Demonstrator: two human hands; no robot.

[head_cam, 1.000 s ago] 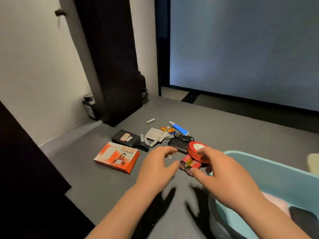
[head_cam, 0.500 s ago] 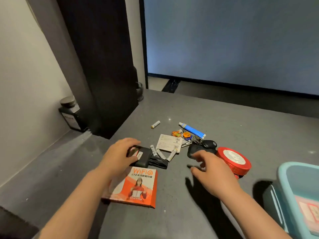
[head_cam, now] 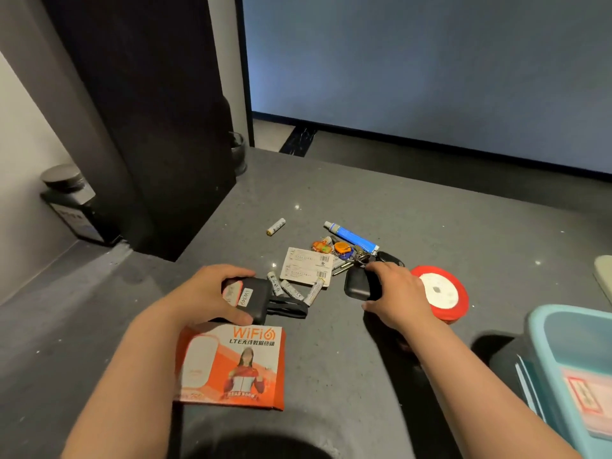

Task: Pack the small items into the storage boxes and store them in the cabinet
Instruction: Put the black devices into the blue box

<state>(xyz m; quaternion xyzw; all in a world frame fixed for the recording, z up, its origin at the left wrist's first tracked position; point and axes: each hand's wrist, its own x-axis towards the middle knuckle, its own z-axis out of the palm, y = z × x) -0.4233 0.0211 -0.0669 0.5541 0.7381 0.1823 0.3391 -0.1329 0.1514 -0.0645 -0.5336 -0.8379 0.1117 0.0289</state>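
Observation:
Small items lie scattered on the grey counter (head_cam: 430, 220). My left hand (head_cam: 205, 294) grips a black device with a pink label (head_cam: 251, 298), its black strap trailing right. My right hand (head_cam: 394, 294) grips a small black pouch (head_cam: 356, 284). Beside that hand lies a red tape roll (head_cam: 442, 294). An orange WiFi box (head_cam: 235, 366) lies below my left hand. A white card (head_cam: 306, 266), several batteries (head_cam: 291, 289), a bunch of keys with coloured tags (head_cam: 344, 251) and a blue tube (head_cam: 352, 235) lie between and beyond my hands. The light blue storage box (head_cam: 543, 329) stands at the right.
One loose battery (head_cam: 276, 226) lies farther back. A dark panel (head_cam: 149, 127) rises at the back left, with a black jar (head_cam: 71, 202) beside it against the wall. A pale object (head_cam: 604, 276) shows at the right edge. The storage box holds a labelled item.
The view has shifted closer. My left hand has closed round the black device. My right hand has moved forward and taken hold of the black pouch.

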